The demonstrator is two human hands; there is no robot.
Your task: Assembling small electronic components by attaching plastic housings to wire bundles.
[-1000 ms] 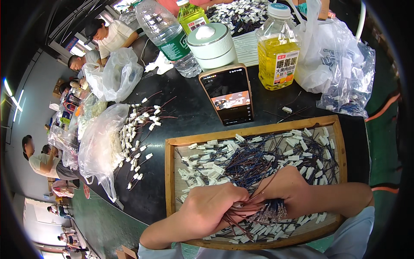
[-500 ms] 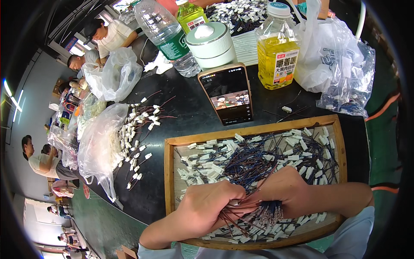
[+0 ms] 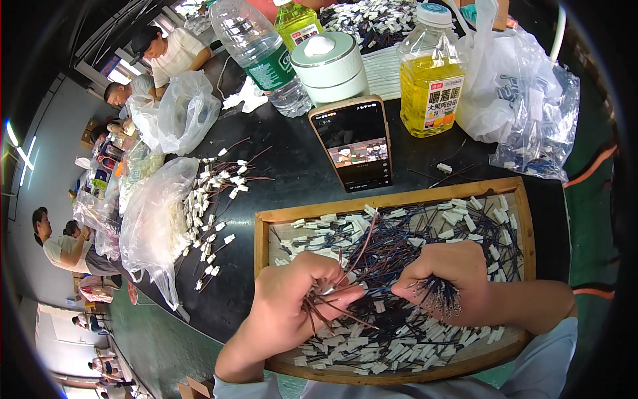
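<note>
Both my hands are closed above a wooden-framed tray (image 3: 262,249) full of white connectors on short dark wires. My left hand (image 3: 286,302) grips several brown wires (image 3: 325,307), with a bit of white connector showing between its fingers. One longer reddish-brown wire sticks up from that hand. My right hand (image 3: 458,269) is wrapped round a thick bundle of dark blue wires (image 3: 435,296), whose bare metal tips fan out below the fist. A thin blue wire spans the small gap between the two hands. White connectors (image 3: 392,346) lie in the tray beneath my hands.
Behind the tray a phone (image 3: 352,143) leans on a pale green lidded canister (image 3: 329,70). Bottles of yellow drink (image 3: 432,73) and a clear bottle (image 3: 259,53) stand nearby. Plastic bags (image 3: 156,219) and loose wired connectors (image 3: 212,213) lie left. People (image 3: 176,56) sit further off.
My hands have drawn apart, the left one moving left and turning up, the right one slightly right. A blue wire now shows between them.
</note>
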